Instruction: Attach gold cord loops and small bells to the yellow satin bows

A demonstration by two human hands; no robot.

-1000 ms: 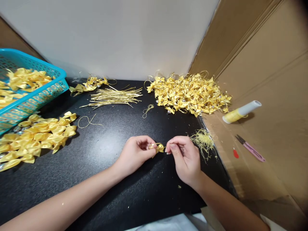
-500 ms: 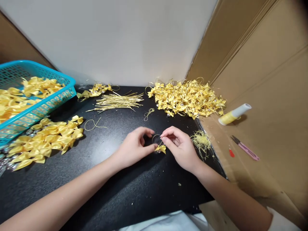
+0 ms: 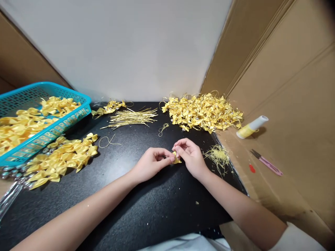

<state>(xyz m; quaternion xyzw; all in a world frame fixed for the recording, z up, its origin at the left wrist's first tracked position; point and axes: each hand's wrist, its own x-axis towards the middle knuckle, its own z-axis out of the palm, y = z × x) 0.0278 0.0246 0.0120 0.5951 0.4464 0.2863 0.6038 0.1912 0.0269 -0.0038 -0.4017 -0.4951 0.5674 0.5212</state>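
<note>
A small yellow ribbon bow (image 3: 177,159) sits between my two hands, just above the black table (image 3: 125,205). My left hand (image 3: 154,163) pinches the bow's left side between thumb and forefinger. Close beside it, my right hand (image 3: 191,158) has its thumb and fingertips pressed together at the top of the bow. The thin gold cord of this bow is mostly covered by the fingers, so its exact path cannot be made out.
Yellow bows fill a blue basket (image 3: 87,101), and more bows (image 3: 65,157) lie before it. Gold cord strips (image 3: 133,117) and a bow heap (image 3: 201,109) are at the back. Thread scraps (image 3: 218,155), a thread spool (image 3: 251,127) and pink thread snips (image 3: 267,163) are right.
My left fingers have closed onto the bow. My right fingers have come down closer to it, and the cord loop visible before is now hidden. The view has shifted slightly.
</note>
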